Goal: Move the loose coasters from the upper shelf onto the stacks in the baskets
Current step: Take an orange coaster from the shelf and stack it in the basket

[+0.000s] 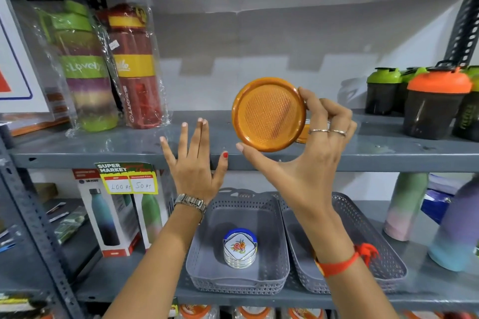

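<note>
We see an orange coaster (268, 114), round with a raised rim and a textured middle, held up on edge in front of the upper shelf (363, 155), its flat face turned toward us. The right hand (308, 160) clamps it: the thumb presses the lower left rim and the fingers wrap the right rim, two of them wearing rings. A red thread band circles that wrist. Just behind the fingers, a sliver of a second orange coaster (303, 134) lies on the shelf.

The left hand (195, 163) holds nothing; it is raised with palm away from us, fingers spread and pointing up over the shelf's front edge, a metal watch at the wrist. The two hands are apart, the coaster between them and slightly to the right.

Below, on the lower shelf (129, 274), two grey baskets (215, 277) sit side by side. The left one holds one stack of white coasters (240, 248) with a floral print in a blue holder. The right forearm crosses over the right basket (383, 254), so we cannot tell what it contains.

On the upper shelf, two wrapped bottles (134, 67) stand at the left and several shaker cups (435, 103) at the right. Boxed bottles (108, 217) and a price tag (128, 179) lie to the lower left.
</note>
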Tool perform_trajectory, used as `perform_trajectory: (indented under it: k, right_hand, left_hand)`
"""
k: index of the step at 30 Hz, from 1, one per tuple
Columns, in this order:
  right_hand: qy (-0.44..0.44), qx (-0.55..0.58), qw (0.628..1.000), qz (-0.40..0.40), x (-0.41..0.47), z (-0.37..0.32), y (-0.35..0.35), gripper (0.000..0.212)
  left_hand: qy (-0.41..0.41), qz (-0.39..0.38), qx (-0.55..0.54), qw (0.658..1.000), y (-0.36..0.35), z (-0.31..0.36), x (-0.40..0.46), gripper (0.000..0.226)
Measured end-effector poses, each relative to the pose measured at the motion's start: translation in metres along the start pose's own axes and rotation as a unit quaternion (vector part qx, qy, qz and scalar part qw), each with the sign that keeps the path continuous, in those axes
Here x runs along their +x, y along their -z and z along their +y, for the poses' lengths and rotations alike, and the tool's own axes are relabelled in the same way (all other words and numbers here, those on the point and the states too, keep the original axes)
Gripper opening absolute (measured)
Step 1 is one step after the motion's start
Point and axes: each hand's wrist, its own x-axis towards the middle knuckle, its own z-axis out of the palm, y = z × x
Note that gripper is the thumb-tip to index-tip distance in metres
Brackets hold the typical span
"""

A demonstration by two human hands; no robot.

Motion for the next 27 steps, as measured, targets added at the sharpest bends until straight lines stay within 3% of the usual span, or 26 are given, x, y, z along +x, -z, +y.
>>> perform_trajectory:
  k: [7,13,19,23,27]
  right_hand:
    - [0.028,-0.01,1.0,-0.005,-0.003,-0.011,0.007,0.095]
    - [-0.064,0.037,0.997,-0.02,-0.034,0.009,0.011,0.094]
    - [-0.196,0.068,0.977,-0.046,-0.098,0.057,0.035,0.096]
    - [-0.272,-0.021,0.959,-0.081,-0.132,0.108,0.045,0.096]
    - [-0.286,-0.187,0.914,-0.217,-0.14,0.168,0.05,0.102]
  left_hand:
    - [0.06,-0.022,-0.045,0.997,0.009,0.013,-0.002,0.075]
    - [0.017,-0.036,-0.043,0.998,0.002,0.044,-0.014,0.068]
    - [-0.018,0.008,-0.081,0.997,-0.005,0.068,-0.022,0.067]
    - [-0.012,0.039,-0.096,0.995,-0.01,0.075,-0.022,0.067]
    - [-0.008,0.045,-0.095,0.994,-0.014,0.076,-0.024,0.063]
